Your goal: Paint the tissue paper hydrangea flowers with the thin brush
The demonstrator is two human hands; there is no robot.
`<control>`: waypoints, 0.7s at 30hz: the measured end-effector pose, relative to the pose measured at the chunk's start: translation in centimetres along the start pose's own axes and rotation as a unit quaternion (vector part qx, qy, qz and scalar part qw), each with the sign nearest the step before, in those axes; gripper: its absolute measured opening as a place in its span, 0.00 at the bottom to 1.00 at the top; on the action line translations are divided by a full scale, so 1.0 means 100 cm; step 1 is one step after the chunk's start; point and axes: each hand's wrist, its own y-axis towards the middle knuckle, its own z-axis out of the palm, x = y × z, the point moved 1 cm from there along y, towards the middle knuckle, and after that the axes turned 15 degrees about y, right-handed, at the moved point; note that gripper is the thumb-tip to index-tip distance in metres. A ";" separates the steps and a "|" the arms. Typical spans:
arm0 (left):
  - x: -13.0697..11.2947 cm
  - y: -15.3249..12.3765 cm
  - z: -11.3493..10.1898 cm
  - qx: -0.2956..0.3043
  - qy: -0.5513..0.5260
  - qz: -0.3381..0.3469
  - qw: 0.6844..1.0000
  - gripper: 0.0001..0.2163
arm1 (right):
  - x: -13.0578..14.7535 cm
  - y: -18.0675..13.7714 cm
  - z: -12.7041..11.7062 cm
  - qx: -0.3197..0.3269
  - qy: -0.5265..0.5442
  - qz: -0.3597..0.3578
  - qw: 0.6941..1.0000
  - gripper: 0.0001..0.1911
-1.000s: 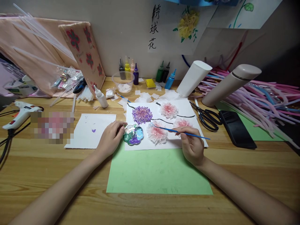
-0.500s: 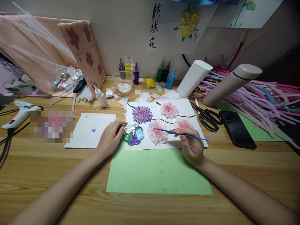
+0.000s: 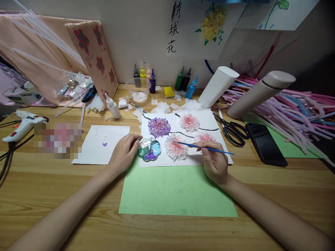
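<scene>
My right hand (image 3: 215, 162) pinches a thin blue paintbrush (image 3: 206, 148), its tip touching the upper left of a pink and white tissue-paper flower (image 3: 176, 153). A faint blue tint shows on that flower's edge. My left hand (image 3: 125, 151) grips the left rim of a flower-shaped paint palette (image 3: 149, 149) with green, blue and purple paint in its wells. Under the palette's right part lies a white sheet (image 3: 195, 161) with black painted branches. It also bears a purple flower (image 3: 159, 127) and two more pink ones, one partly hidden behind my right fingers.
A green sheet (image 3: 178, 195) lies in front. White paper (image 3: 87, 148) and a glue gun (image 3: 23, 127) are at left. Scissors (image 3: 234, 132), a phone (image 3: 265, 144) and a grey bottle (image 3: 259, 96) stand or lie right. Paint bottles (image 3: 152, 82) and a clear bowl (image 3: 137, 94) are behind.
The brush tip has shifted slightly to the right on the pink flower, and the handle's rear end has dropped less steeply. My left hand stays on the palette.
</scene>
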 end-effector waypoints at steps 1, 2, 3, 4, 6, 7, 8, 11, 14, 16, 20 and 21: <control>0.000 0.000 0.000 -0.001 0.000 0.000 1.000 0.12 | 0.000 0.000 0.000 -0.002 0.001 -0.003 1.000 0.09; 0.000 0.000 0.000 0.000 0.000 -0.001 1.000 0.12 | 0.001 0.000 0.000 -0.004 0.004 -0.007 1.000 0.09; 0.000 0.000 0.000 0.000 0.000 -0.001 1.000 0.12 | 0.001 0.000 0.000 -0.004 0.008 -0.012 1.000 0.09; 0.000 0.001 0.000 0.001 0.000 -0.001 1.000 0.12 | 0.002 0.001 0.001 -0.004 0.009 -0.015 1.000 0.10; 0.000 0.001 0.000 0.003 0.000 -0.002 1.000 0.12 | 0.003 0.002 0.001 0.004 0.006 -0.019 1.000 0.10; 0.000 0.001 0.000 0.003 0.000 -0.002 1.000 0.12 | 0.004 0.002 0.002 0.007 0.003 -0.020 1.000 0.11; 0.000 0.001 0.000 0.003 0.000 -0.002 1.000 0.12 | 0.005 0.003 0.002 0.007 0.003 -0.023 1.000 0.11; -0.001 0.001 -0.001 0.002 -0.001 -0.001 1.000 0.12 | 0.006 0.004 0.002 0.003 0.019 -0.033 0.999 0.11; -0.002 0.000 -0.002 0.001 0.001 -0.002 1.000 0.13 | 0.006 0.005 0.003 0.019 0.029 -0.034 0.999 0.11; -0.002 0.000 -0.002 0.001 0.004 -0.002 1.000 0.13 | 0.005 0.005 0.003 0.026 0.027 -0.034 0.999 0.11; -0.002 0.001 -0.001 0.001 0.007 -0.003 1.000 0.13 | 0.007 0.005 0.002 0.012 0.023 -0.054 0.998 0.09; -0.002 0.001 -0.001 0.000 0.006 -0.003 1.000 0.13 | 0.009 0.006 0.002 0.018 0.015 -0.066 0.998 0.09</control>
